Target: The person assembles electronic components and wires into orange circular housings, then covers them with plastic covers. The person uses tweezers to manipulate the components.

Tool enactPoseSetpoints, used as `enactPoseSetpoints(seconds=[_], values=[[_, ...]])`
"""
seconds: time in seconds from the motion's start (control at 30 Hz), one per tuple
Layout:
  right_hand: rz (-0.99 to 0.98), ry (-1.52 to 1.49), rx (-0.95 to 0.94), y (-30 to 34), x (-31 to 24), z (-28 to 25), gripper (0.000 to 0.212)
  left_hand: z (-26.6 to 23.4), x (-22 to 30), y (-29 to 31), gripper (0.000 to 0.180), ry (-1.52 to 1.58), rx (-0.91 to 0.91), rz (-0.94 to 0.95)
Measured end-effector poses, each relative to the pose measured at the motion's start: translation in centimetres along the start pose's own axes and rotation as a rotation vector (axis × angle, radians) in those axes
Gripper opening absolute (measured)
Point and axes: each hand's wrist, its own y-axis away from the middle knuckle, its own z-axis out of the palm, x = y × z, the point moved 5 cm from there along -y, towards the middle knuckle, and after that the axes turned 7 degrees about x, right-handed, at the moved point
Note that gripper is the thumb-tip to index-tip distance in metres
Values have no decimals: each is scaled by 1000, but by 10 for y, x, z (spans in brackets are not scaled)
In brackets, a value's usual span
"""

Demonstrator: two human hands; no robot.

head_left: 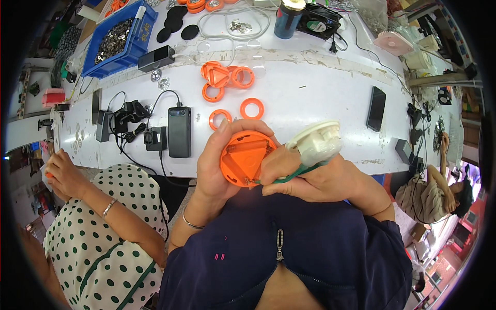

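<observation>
My left hand (211, 161) is wrapped round the rim of a round orange plastic housing (247, 160). The housing faces up and shows a raised triangle inside, with small metal pieces near its corners. Over its right side, my right hand (320, 181) is closed on a thin green tool (290, 179), whose tip reaches the housing's lower edge; its exact kind is partly hidden by the fingers. A white round plastic part (316, 139) rests above the same hand, apparently held in it too. Just beyond lie orange rings (252, 108) and a stack of orange housings (217, 75).
A blue bin (118, 41) of small metal pieces stands far left. A black power bank (179, 132) and cabled black boxes lie left; a phone (376, 108) lies right. At the back are a can (289, 19) and a fan (318, 21). A co-worker in a dotted top (111, 222) sits close left.
</observation>
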Motion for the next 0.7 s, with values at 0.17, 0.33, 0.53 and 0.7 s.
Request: enactPoseSetpoints(seconds=[0.17,0.33,0.53,0.7], values=[[0,-34,2,-2,2,2,25,-2,0,0,55,-3,4,-24],[-8,33,-12,-4,3,1,24,-9,-1,0,55,-136,136,-40],[-17,-20,40,-4,5,2,21,-7,-1,0,56,-149,158,-61],[72,-166,3,-1,11,6,18,-7,-2,1,56,-132,125,-61]])
